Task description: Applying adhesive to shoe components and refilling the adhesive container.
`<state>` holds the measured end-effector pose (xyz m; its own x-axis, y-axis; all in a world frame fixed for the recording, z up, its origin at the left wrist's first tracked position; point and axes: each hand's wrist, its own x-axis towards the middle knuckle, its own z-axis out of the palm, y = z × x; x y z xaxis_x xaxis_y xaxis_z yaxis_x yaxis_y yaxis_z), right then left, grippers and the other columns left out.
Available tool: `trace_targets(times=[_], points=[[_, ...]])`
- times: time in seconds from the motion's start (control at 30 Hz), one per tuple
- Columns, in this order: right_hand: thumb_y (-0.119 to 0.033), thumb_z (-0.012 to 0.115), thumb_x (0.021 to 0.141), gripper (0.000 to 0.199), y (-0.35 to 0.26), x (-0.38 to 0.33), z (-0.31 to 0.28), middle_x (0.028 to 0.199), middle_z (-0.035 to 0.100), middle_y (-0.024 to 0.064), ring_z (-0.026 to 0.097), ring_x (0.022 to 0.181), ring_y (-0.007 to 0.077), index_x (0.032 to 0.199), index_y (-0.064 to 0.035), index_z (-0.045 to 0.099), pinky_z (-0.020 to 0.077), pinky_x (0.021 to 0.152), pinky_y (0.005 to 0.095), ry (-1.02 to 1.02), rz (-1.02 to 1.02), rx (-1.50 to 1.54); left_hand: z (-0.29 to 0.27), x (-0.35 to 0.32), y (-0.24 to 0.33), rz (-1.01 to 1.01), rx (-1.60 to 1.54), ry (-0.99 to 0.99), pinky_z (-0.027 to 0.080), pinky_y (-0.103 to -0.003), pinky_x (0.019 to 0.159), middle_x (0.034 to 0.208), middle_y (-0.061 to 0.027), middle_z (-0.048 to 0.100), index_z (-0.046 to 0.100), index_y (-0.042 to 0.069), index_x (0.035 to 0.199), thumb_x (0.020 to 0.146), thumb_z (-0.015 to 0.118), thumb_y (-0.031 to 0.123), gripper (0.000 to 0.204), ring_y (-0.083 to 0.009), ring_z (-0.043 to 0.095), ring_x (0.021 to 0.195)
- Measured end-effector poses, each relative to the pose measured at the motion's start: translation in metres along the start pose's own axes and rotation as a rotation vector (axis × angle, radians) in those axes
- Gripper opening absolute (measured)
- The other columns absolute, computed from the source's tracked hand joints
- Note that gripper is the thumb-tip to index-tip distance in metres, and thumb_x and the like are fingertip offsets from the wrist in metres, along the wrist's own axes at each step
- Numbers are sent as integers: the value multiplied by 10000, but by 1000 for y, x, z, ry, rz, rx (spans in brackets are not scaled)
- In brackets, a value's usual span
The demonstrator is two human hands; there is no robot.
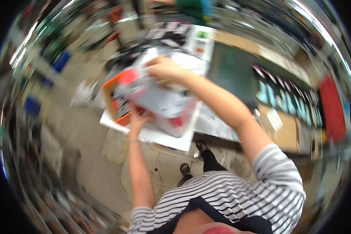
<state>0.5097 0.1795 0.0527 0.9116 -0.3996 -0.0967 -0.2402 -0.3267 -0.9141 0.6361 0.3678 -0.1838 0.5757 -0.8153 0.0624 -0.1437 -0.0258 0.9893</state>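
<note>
A clear plastic bag (163, 103) with grey-white contents and red patches lies tilted over the near left part of the worktable, smeared by motion. My right hand (163, 71) is closed on its upper part, fingers bent. At its lower left side my left hand (138, 120) grips the edge, thumb toward the bag; the fingertips are partly hidden. Just left of the bag stands an orange bin (110, 99) holding small dark and white pieces, partly covered by the bag. Beneath both is a white sheet or board (163, 143).
Black plastic-wrapped goods (138, 50) lie behind the bag. To the right is a dark green table surface (232, 72) with rows of light blue pieces (286, 101) and cardboard (286, 130). Blue bins (32, 105) and a whitish bag (84, 93) stand on the left floor.
</note>
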Motion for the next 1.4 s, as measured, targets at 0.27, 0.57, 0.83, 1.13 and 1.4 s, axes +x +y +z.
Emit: trace_targets(times=[0.27, 0.57, 0.83, 1.13, 1.4], points=[[-83, 624, 817, 383, 86, -97, -55, 963, 653, 82, 617, 919, 129, 1189, 6, 594, 509, 766, 264, 224, -387, 330, 16, -68, -11, 155, -39, 199, 339, -378, 1032, 1458, -165, 328, 133, 70, 1494, 780, 673, -16, 899, -261, 349, 1324], [-393, 824, 565, 947, 361, -399, -242, 1239, 527, 198, 496, 1179, 333, 1361, -72, 422, 395, 984, 503, 765, 665, -775, 150, -193, -38, -386, -8, 101, 394, -211, 482, 703, -1, 532, 587, 15, 1038, 823, 577, -27, 220, -85, 497, 551], [-371, 881, 428, 1192, 392, -418, -262, 1310, 475, 163, 448, 1236, 305, 1398, 0, 297, 296, 1044, 551, 580, 832, -751, 397, -63, 88, 272, 267, -641, 454, -332, 760, 935, -109, 542, 464, -17, 1275, 807, 696, 112, 538, -215, 539, 841], [-206, 819, 490, 951, 221, -404, -276, 1115, 517, 124, 506, 1090, 284, 1319, -2, 401, 323, 1006, 489, 297, 137, -1387, 542, -25, 195, 821, 561, -689, 212, -466, 1119, 1480, -277, 127, -90, -73, 1434, 507, 892, 225, 1383, -440, 174, 1369], [-127, 594, 750, 560, 194, -341, -215, 1275, 478, 154, 399, 1285, 300, 1273, 7, 446, 281, 1073, 513, 362, -372, -1426, 465, -23, 154, 767, 911, -170, 229, -511, 1047, 1314, -259, 368, -62, -53, 1449, 682, 791, 261, 1189, -397, 365, 1184]])
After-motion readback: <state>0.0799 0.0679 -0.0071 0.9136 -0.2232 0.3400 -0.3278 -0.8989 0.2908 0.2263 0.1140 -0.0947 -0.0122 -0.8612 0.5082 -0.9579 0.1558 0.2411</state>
